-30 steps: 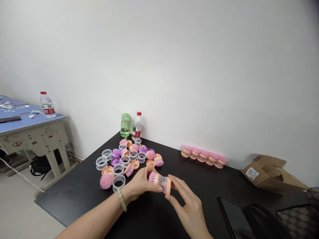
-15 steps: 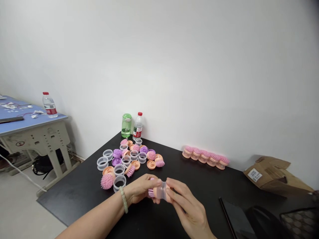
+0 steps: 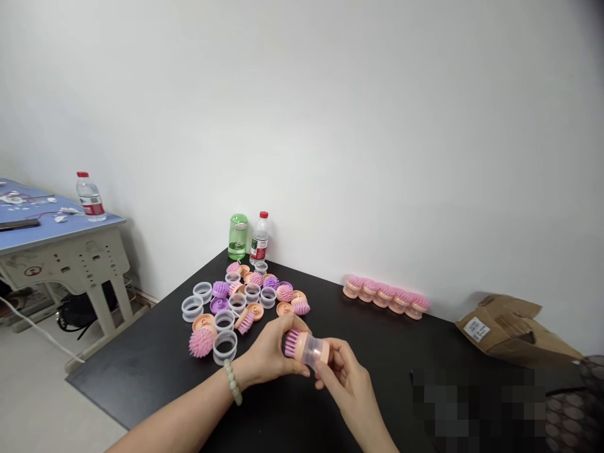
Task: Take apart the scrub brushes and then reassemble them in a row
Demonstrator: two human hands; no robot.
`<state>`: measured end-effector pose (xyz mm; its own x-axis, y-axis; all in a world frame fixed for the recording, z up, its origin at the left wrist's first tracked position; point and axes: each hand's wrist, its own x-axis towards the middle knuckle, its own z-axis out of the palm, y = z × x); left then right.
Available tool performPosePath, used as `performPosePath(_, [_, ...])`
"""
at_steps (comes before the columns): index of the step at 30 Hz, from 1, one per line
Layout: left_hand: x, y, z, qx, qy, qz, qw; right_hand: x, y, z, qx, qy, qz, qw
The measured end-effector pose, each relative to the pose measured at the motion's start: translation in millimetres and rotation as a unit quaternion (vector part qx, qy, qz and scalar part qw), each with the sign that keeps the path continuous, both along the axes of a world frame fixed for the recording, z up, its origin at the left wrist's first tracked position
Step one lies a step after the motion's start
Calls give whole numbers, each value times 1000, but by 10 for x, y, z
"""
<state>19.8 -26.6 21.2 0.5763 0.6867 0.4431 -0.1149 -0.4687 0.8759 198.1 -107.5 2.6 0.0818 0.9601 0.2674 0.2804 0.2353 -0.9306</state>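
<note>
Between my hands, above the black table, is a brush (image 3: 310, 350) with pink bristles, a peach collar, a clear ring body and a peach end cap. It lies sideways, bristles to the left. My left hand (image 3: 271, 352), with a bead bracelet on the wrist, grips the bristle end. Thumb and fingers of my right hand (image 3: 344, 380) close on the cap end. Left of my hands lie loose parts: clear rings (image 3: 225, 347), a pink bristle head (image 3: 201, 341), purple bristle heads (image 3: 220, 289) and peach caps (image 3: 255, 311).
A row of several assembled pink brushes (image 3: 385, 296) stands near the wall. A brown cardboard box (image 3: 514, 330) lies at the right. A green bottle (image 3: 238, 237) and a water bottle (image 3: 259, 239) stand at the back corner. A blue table (image 3: 56, 229) is at the far left.
The brush has turned so its clear body and cap show more. My left hand has opened its hold wider, and my right fingers have curled round the cap end.
</note>
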Motion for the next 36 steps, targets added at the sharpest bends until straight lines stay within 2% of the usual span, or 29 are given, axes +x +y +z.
performPosePath(5, [-13, -43, 19, 58, 16, 25, 998, -14, -8, -50, 6, 34, 19, 999])
performPosePath(9, [-3, -83, 27, 161, 75, 56, 982, -47, 56, -136, -24, 85, 30, 996])
performPosePath(11, [3, -85, 10, 208, 109, 70, 969, -44, 111, -184, -43, 76, 26, 996])
performPosePath(13, [6, -59, -27, 227, 141, 88, 959, -11, 159, -218, -34, 16, -2, 999])
performPosePath(15, [3, -8, -71, 215, 163, 111, 956, 31, 181, -228, 19, -74, -37, 996])
performPosePath(19, [-3, 100, -160, 151, 169, 147, 963, 37, 165, -182, 146, -231, -30, 961])
performPosePath(23, [46, 118, -281, 137, 169, 165, 962, -64, 160, -163, 188, -288, -45, 938])
performPosePath(25, [87, 97, -349, 158, 165, 157, 961, -97, 180, -190, 175, -303, -66, 934])
performPosePath(29, [129, 53, -441, 192, 152, 161, 956, -25, 307, -278, 67, -312, -149, 936])
performPosePath(33, [100, 31, -466, 218, 156, 188, 945, 256, 599, -330, 7, -307, -223, 925])
performPosePath(36, [82, 11, -459, 232, 154, 180, 943, 530, 896, -305, -30, -317, -263, 911])
